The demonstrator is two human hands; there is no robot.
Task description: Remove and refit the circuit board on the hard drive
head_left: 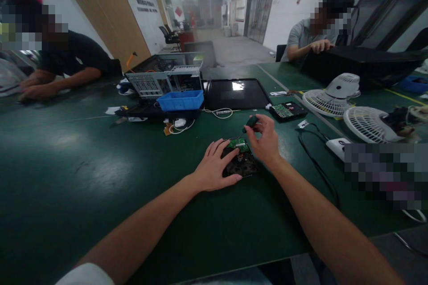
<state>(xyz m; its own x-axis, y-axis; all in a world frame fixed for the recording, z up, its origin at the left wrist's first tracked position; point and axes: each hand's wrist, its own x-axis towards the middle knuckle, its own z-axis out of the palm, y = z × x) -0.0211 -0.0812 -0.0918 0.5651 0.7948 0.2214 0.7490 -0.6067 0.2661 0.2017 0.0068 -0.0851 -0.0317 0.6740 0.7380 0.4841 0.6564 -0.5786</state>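
A black hard drive (pixel 241 165) with a green circuit board (pixel 239 144) on top lies on the green table (pixel 100 173) in front of me. My left hand (pixel 216 167) rests flat on the drive's left side and holds it down. My right hand (pixel 264 140) hovers just above the drive's far right corner, fingers pinched around the dark handle of a small screwdriver (pixel 251 121) that points down at the circuit board.
Beyond the drive stand an open computer case (pixel 165 75), a blue plastic bin (pixel 181 100), a black side panel (pixel 236 93) and another drive (pixel 287 110). Two white fans (pixel 331 93) and a black cable (pixel 314 156) lie to the right. Two other people sit across the table.
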